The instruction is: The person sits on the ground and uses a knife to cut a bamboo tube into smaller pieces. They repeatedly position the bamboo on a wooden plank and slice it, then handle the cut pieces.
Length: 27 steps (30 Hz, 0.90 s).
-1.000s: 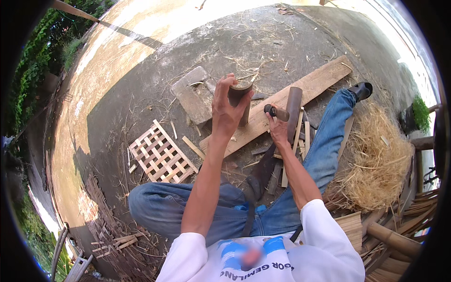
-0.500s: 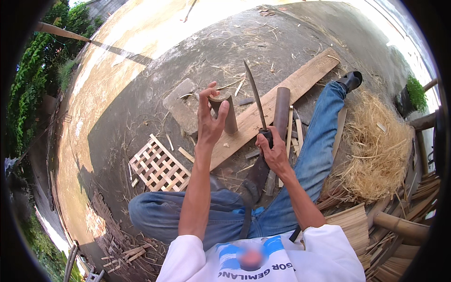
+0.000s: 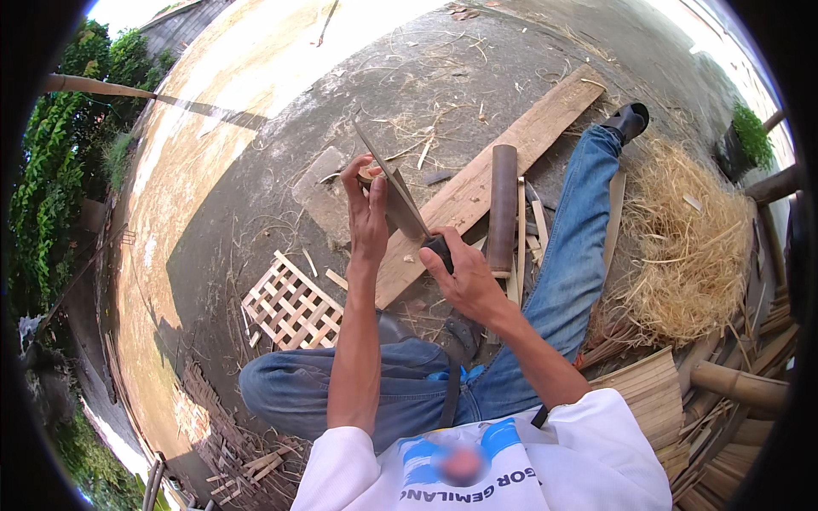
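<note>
My right hand (image 3: 464,277) is closed around the dark handle of a machete (image 3: 372,138), whose long blade slants up and to the left. The blade passes across the top of a short bamboo section (image 3: 400,211), which stands upright at the wooden plank (image 3: 545,123). My left hand (image 3: 368,221) has its fingers and thumb curled about the upper left side of that bamboo. The blade hides part of the bamboo, so whether its edge touches the bamboo cannot be told. A longer brown bamboo tube (image 3: 503,204) lies right of my right hand, partly over the plank.
A woven bamboo lattice (image 3: 294,302) lies by my bent left knee. My right leg (image 3: 575,221) stretches out beside thin bamboo strips (image 3: 538,223). Pale shavings (image 3: 690,247) are heaped at right, above bamboo poles (image 3: 737,385). A flat stone slab (image 3: 319,192) lies left of the plank.
My right hand has swung the machete left, from upright beside the bamboo section to slanting across its top. My left hand has shifted slightly, its fingers drawn in around the bamboo.
</note>
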Available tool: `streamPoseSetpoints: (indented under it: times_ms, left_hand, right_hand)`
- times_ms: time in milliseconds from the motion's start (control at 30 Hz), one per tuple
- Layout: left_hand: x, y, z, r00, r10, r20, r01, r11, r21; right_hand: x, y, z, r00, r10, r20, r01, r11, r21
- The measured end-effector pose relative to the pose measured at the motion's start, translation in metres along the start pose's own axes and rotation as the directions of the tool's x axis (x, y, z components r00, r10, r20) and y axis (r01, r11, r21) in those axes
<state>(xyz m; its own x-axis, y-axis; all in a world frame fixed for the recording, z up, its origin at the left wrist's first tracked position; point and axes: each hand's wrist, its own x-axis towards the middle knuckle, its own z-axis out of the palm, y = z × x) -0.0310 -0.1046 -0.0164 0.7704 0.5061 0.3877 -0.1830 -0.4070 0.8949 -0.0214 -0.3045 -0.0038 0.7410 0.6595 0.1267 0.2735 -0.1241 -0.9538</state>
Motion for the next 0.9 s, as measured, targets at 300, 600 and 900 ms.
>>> streamPoseSetpoints:
  times_ms: [300,600,900]
  left_hand:
    - [0.000,-0.003,0.002,0.997,0.076,-0.023,-0.076,0.997,0.003]
    - [-0.001,-0.003,0.001,1.000,0.027,-0.004,-0.027,1.000,0.006]
    - [0.005,-0.003,-0.004,0.993,-0.111,-0.045,0.104,0.984,-0.144]
  right_hand:
    - [-0.005,-0.008,0.004,0.999,0.030,0.024,-0.030,0.999,-0.012]
    - [-0.005,-0.012,0.002,0.996,0.085,0.042,-0.086,0.996,0.027]
    - [0.010,-0.025,-0.023,0.959,0.220,0.180,-0.222,0.975,-0.006]
